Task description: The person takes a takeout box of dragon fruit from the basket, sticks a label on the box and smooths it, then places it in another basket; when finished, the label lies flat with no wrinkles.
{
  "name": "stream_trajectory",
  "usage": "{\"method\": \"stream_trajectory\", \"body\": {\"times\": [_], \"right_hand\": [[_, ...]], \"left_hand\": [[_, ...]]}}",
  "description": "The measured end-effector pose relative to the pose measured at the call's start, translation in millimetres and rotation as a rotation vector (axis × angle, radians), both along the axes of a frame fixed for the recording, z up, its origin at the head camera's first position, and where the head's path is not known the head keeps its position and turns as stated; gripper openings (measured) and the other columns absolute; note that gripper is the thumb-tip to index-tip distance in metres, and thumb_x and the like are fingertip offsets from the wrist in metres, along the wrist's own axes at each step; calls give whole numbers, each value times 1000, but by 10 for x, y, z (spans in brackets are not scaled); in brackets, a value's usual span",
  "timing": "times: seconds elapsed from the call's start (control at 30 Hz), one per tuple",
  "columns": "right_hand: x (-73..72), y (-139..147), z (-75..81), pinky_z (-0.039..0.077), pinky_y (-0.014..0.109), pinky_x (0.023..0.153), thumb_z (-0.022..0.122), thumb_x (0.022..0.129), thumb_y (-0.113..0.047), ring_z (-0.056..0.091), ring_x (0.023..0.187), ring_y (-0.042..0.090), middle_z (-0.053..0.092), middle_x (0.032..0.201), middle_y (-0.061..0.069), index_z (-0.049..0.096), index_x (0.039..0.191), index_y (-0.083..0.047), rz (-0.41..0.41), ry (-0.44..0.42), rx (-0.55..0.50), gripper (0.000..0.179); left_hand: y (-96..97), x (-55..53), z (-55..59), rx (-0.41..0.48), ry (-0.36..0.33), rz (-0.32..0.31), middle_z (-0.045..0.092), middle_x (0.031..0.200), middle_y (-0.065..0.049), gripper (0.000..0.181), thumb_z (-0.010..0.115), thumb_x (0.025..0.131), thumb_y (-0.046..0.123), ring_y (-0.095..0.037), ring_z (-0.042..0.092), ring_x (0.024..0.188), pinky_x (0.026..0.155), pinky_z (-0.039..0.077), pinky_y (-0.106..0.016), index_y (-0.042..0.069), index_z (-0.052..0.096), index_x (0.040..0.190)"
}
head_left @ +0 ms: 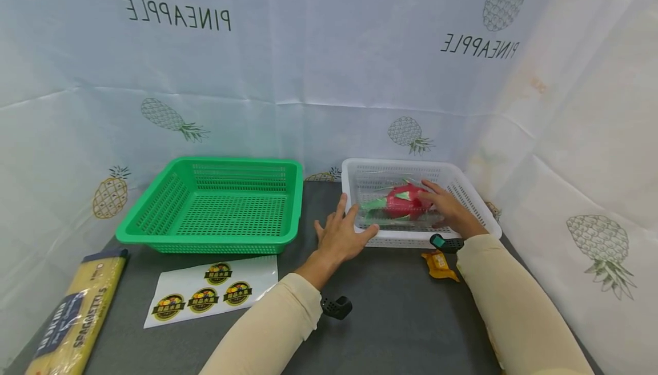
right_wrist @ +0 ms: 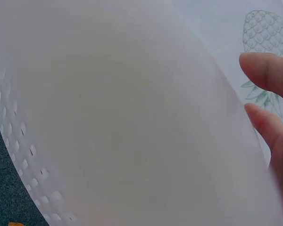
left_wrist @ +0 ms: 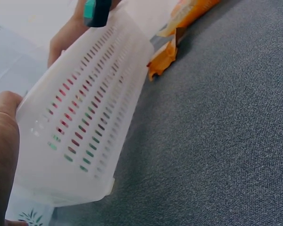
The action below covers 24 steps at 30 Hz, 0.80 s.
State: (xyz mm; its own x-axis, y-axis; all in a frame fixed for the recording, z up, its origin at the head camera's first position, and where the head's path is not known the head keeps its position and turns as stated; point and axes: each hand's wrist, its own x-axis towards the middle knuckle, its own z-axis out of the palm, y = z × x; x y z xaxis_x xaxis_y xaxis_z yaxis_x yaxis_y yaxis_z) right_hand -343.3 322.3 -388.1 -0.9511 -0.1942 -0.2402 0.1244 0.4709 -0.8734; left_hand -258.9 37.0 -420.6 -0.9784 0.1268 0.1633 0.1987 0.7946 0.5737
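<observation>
A red dragon fruit (head_left: 403,201) with green scales lies inside the white basket (head_left: 416,238), with clear plastic visible around it. My right hand (head_left: 452,210) reaches over the basket's right side, fingers extended at the fruit's right end; whether they touch it is hard to tell. The right wrist view has only two fingertips (right_wrist: 266,73) beside a blurred pale wall. At the basket's front left corner is my left hand (head_left: 339,238), fingers spread and thumb over the front rim. Through the basket's slots, the left wrist view catches bits of red and green.
A green basket (head_left: 211,246) stands at the back left. In front of it lies a white sheet (head_left: 262,275) bearing several round stickers. A spaghetti pack (head_left: 77,312) rests at the left edge. Near the white basket's front is a small orange wrapper (head_left: 439,265). Pineapple-printed cloth (head_left: 329,49) hangs behind.
</observation>
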Motion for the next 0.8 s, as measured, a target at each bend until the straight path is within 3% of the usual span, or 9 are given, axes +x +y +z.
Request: {"method": "stream_trajectory", "body": {"times": [0.37,0.6,0.8], "right_hand": [[93,8,68,32,71,91,50,98,-47,15,134,55,7,157,22,13,157,-25,-82,74,-56,73],[116,14,109,31,72,91,52,99,-42,9,137,53,4,159,19,16,156,-21,-98,74,-205,72],[129,12,95,35,70,89,51,100,-39,16,136,50,9,157,22,17,156,-20,-99,101,-202,68]], "left_hand": [[17,6,-2,7,3,-2,5,161,4,79,49,87,69,-34,34,135,102,7,-71,23,39,150],[11,5,10,21,-10,-3,4,161,5,78,50,87,68,-34,33,135,102,6,-71,23,39,150],[4,5,15,20,-20,-1,3,161,6,78,50,87,68,-34,32,135,102,5,-71,23,39,150]]}}
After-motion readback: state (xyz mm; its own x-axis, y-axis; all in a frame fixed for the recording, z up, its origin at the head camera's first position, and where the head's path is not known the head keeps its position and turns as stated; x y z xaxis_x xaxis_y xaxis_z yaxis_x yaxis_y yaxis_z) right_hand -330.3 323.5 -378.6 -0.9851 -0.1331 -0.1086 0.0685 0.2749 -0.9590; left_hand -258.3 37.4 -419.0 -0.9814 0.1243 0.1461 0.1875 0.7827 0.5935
